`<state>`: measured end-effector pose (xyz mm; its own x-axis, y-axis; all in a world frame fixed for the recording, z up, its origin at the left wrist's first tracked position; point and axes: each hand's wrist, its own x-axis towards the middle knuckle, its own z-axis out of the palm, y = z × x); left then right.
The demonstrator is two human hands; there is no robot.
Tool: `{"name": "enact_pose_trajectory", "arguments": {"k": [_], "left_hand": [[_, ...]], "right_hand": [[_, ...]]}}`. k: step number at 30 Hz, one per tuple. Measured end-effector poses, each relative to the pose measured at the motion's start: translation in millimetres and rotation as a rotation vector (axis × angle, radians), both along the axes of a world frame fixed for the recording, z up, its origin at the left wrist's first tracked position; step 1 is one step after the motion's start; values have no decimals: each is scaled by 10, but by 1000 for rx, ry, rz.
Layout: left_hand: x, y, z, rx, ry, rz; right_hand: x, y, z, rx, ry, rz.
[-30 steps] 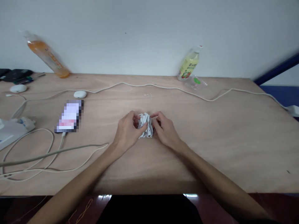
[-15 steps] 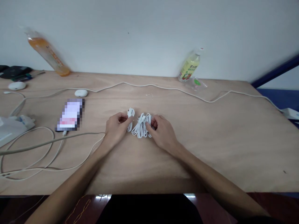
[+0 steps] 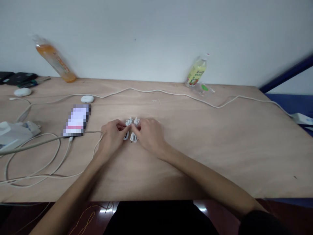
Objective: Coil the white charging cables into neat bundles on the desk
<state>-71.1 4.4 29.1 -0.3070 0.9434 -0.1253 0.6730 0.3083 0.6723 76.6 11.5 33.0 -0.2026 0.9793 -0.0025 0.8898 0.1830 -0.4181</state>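
Note:
Near the middle of the wooden table [image 3: 195, 156], my left hand [image 3: 112, 133] pinches a coiled white cable [image 3: 126, 134] between thumb and fingers. Close on its right, my right hand [image 3: 149, 133] is closed on a bundle of coiled white cables [image 3: 134, 136], most of which lies hidden under its fingers. Only a narrow gap parts the two coils. A small pale tie [image 3: 156, 101] lies on the wood behind my right hand.
A phone [image 3: 77, 120] with a cable plugged in lies left, beside looped cables and a white earbud case [image 3: 87, 99]. An orange bottle [image 3: 56, 63] and a yellow-green bottle [image 3: 196, 72] lean on the wall. A long white cable [image 3: 168, 93] crosses the table's back.
Both hands have moved left with their cables, the right one further, so the coils are closer together. More of the right bundle is now covered by my right hand. The view has shifted slightly.

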Motion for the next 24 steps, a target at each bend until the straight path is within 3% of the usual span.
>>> {"name": "enact_pose_trajectory", "arguments": {"k": [3,10,14,24], "left_hand": [[-36,-22,-6,11,17,6],[-85,-49,-82,4,5,-6],[-117,-64,-109,36,-5,-3],[-140,-65,-80,69,-35,29]], "right_hand": [[16,-39,51,-10,-43,8],[206,-84,28,-87,-220,-140],[122,2,-42,-53,-147,-157],[-201,152,-2,-2,79,-4]]}}
